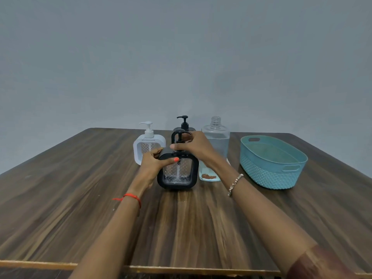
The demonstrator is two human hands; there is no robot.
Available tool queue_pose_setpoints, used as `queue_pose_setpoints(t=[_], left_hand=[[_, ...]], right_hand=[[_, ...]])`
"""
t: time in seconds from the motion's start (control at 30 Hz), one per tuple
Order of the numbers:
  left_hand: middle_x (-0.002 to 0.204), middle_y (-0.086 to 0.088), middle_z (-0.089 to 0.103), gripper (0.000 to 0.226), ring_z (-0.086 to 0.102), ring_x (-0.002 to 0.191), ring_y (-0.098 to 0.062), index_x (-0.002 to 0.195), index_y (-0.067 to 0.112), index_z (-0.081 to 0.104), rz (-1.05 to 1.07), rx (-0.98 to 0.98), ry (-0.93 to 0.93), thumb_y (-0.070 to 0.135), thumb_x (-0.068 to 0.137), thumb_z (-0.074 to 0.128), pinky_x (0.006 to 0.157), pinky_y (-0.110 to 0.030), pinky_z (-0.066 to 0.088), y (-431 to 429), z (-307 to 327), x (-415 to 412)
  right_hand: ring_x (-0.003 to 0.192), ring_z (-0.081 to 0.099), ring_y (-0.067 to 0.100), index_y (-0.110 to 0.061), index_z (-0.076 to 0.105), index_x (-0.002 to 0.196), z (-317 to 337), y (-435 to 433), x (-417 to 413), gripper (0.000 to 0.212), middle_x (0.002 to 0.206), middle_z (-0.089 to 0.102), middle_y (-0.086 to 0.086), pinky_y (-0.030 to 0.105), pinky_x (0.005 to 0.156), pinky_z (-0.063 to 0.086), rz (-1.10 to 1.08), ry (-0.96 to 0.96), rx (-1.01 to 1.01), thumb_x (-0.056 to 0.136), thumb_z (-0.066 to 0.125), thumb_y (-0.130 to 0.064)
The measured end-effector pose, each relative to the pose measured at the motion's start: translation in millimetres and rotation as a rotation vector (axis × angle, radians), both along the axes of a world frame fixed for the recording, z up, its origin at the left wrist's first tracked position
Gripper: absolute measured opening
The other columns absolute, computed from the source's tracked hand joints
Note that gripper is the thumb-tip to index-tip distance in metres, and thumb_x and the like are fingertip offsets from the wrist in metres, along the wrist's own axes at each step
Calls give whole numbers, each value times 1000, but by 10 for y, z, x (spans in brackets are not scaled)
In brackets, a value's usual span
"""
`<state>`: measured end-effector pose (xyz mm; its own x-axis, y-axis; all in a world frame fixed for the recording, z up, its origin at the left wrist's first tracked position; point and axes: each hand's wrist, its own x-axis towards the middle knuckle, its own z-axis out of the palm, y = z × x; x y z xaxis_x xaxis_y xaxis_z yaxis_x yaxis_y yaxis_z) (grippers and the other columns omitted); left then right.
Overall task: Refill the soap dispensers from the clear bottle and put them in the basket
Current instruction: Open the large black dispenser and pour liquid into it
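Observation:
A black soap dispenser (178,174) with a clear window stands on the wooden table (80,198) in the middle. My left hand (155,161) grips its upper left shoulder. My right hand (193,147) is closed around its black pump head (179,135) at the neck. Behind it on the left stands a white dispenser (149,143). A second black dispenser (184,122) is partly hidden at the back. The clear bottle (216,141), uncapped and holding liquid, stands just right of my right hand. The teal basket (271,164) sits empty at the right.
A plain grey wall rises behind the table. The table's front edge (181,269) runs close below my forearms. My left wrist carries a red thread and my right wrist a metal bracelet.

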<state>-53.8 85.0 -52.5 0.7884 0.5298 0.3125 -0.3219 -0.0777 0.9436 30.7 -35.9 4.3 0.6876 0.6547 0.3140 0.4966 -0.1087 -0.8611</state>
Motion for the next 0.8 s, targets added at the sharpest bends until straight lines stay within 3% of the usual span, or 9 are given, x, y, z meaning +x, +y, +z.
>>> queue_pose_setpoints(t=[0.07, 0.17, 0.3, 0.43, 0.57, 0.67, 0.73, 0.8], left_hand=[[72, 5, 73, 29, 69, 69, -5, 88, 11, 67, 4, 2, -1, -5, 66, 76, 61, -14, 52, 9, -28, 30], [70, 8, 73, 29, 69, 68, -5, 87, 13, 67, 5, -11, -1, -6, 66, 75, 62, -14, 52, 33, -71, 58], [75, 6, 74, 30, 70, 73, -8, 90, 13, 68, -8, -39, 3, -4, 66, 75, 65, -17, 54, 108, -100, 54], [83, 6, 74, 33, 69, 78, -8, 92, 15, 67, -14, -37, 26, -3, 66, 76, 71, -17, 55, 171, -106, 39], [80, 6, 75, 36, 70, 78, -9, 95, 13, 67, 4, -64, 29, -1, 63, 77, 71, -18, 56, 210, -118, 19], [83, 4, 74, 38, 70, 77, -11, 95, 13, 68, 32, -73, 33, 1, 61, 79, 68, -19, 55, 252, -119, -19], [81, 4, 74, 36, 70, 73, -10, 93, 13, 68, 52, -81, 35, -2, 63, 78, 66, -18, 55, 276, -119, -55], [74, 6, 74, 33, 70, 68, -7, 91, 12, 67, 75, -93, 31, -4, 64, 77, 62, -16, 54, 297, -111, -96]], right_hand=[[65, 51, 8, -4, 64, 87, -34, 42, 0, 42, 75, 57, -2, 17, 58, 40, -101, -109, -66, 63, 85, -31], [56, 44, 6, -7, 59, 73, -53, 85, 6, 37, 68, 53, 0, 9, 45, 32, -158, -202, -86, 62, 85, -30], [78, 60, 12, -4, 67, 98, -1, 84, 17, 34, 90, 65, 3, 15, 62, 43, -60, 5, -22, 66, 80, -6], [87, 64, 16, 3, 65, 105, 101, 32, 31, 41, 98, 67, 11, 13, 64, 49, 41, 190, 189, 66, 69, 15], [77, 64, 6, 4, 65, 107, 225, -60, -41, 40, 105, 68, 14, 7, 62, 49, 7, 187, 387, 68, 70, 13], [77, 65, 4, 0, 66, 103, 340, -172, -116, 35, 104, 69, 14, 12, 67, 52, -38, 165, 610, 70, 72, 9], [74, 65, 0, -4, 67, 102, 388, -261, -123, 34, 97, 68, 11, 14, 66, 52, -92, 57, 700, 70, 73, 7], [86, 66, 9, -8, 67, 99, 365, -329, -107, 34, 97, 67, 12, 18, 73, 54, -123, -123, 661, 69, 75, 5]])
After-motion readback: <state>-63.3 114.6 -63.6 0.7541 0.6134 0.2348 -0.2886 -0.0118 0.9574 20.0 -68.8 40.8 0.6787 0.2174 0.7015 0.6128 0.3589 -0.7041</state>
